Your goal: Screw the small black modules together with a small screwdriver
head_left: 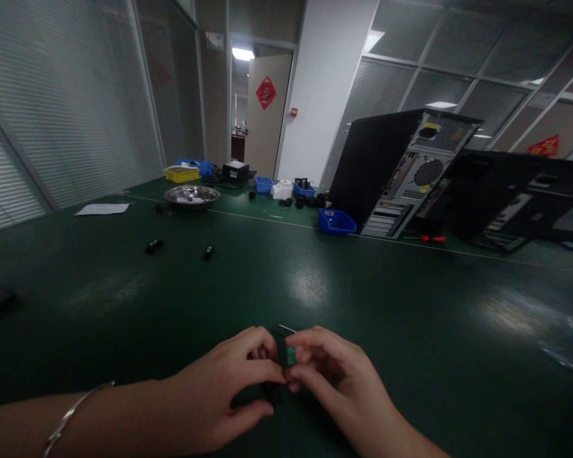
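My right hand [346, 375] pinches a small green circuit board [291, 356] between thumb and fingers, its flat face turned toward me. Close against it, my left hand [241, 378] is curled around a small black piece [271, 392], which lies in shadow between thumb and forefinger. Its exact kind does not show. The left fingertips meet the right thumb just below the board. A thin metal shaft [286, 328] pokes out beyond the right fingers; its other end is hidden behind that hand.
Two small black parts with green on them, one [154, 245] and another [209, 252], lie on the green table [248, 280]. Farther back stand a round metal tray [191, 197], a blue bin [337, 221] and a black computer tower [401, 172]. Red-handled tools [432, 238] lie beside the tower.
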The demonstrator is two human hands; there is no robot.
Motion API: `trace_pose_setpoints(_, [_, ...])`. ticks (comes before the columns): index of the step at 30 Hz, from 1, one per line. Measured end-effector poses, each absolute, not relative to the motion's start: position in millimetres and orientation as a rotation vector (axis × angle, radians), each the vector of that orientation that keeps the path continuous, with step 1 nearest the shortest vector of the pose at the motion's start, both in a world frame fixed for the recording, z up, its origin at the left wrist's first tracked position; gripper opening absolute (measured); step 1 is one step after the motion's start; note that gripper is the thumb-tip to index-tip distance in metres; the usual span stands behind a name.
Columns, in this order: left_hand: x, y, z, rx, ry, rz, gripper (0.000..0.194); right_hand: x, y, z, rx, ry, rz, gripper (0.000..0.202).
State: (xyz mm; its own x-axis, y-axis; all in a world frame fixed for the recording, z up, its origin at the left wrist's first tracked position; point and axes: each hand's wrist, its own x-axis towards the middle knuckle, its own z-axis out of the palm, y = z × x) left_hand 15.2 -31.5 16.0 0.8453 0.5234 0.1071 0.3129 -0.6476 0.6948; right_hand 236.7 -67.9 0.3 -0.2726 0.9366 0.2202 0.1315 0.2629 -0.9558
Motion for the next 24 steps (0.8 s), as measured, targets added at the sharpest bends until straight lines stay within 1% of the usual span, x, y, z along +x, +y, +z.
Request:
trace_pose_setpoints(4, [15,-34,16,2.228,0.657,0.447,0.042,238,-71,3,-1.026,-1.725,1.011,0.016])
trace_pose_setpoints(9, [19,-36,20,2.152,0.775,0.396,0.048,238,-70,6,-1.066,-1.852,0.928,0.014])
trace_pose_setpoints(11, [21,-37,22,2.178,0.793,0.385,0.046,237,-69,6,-1.086,-1.92,0.908,0.015])
trace_pose_setpoints(15, [24,-39,23,2.237,0.78,0.382,0.035,232,-70,7,-1.121,-1.962,0.995,0.02])
trace_pose_setpoints(18, [24,-42,23,2.241,0.779,0.389,0.036,228,-72,8,-1.189,-1.967,1.025,0.024])
trace_pose_setpoints(24, [25,-42,23,2.236,0.79,0.378,0.036,227,-72,6,-1.202,-1.971,1.044,0.025])
